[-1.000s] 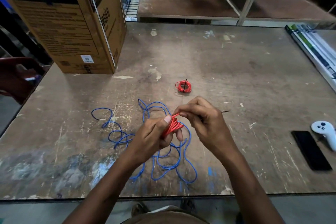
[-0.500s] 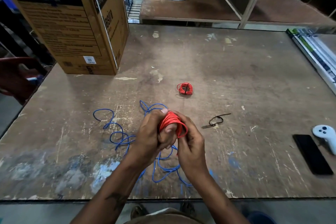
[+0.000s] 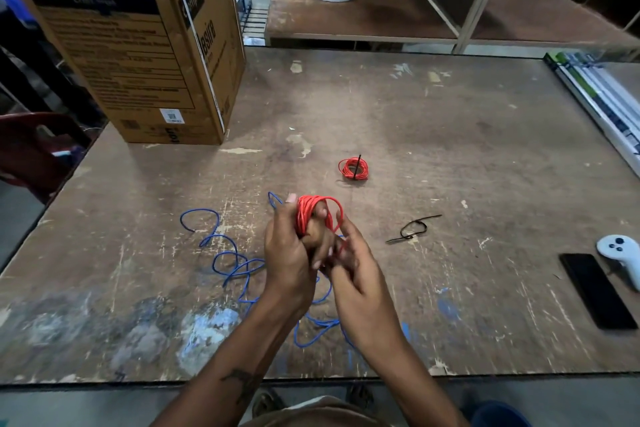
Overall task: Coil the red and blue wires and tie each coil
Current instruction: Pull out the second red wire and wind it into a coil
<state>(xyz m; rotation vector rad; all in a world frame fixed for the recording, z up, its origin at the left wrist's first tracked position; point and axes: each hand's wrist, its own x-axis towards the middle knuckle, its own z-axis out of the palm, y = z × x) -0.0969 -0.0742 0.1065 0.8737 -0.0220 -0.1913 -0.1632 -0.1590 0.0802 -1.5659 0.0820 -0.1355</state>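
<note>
Wires are found on a worn wooden table (image 3: pixel 450 149). At the table's far left corner a large cardboard box (image 3: pixel 138 55) is stood upright. Along the right edge a stack of long flat packages (image 3: pixel 602 104) is laid. Loose on the near middle of the table, the blue wire (image 3: pixel 225 260) is spread in untidy loops, partly hidden under the hands. Near the right edge a black phone (image 3: pixel 594 291) is laid flat, with a white controller (image 3: pixel 621 253) just beside it. Above the blue wire, a red wire coil (image 3: pixel 313 213) is gripped by the left hand (image 3: pixel 289 253), whose fingers are curled round its turns. The coil's lower right side is pinched by the right hand (image 3: pixel 356 274), fingers bent. Farther back, a smaller red coil (image 3: pixel 353 169) already bound with a black tie is seen. To the right of the hands, a looped black cable tie (image 3: pixel 412 229) is left lying apart.
</note>
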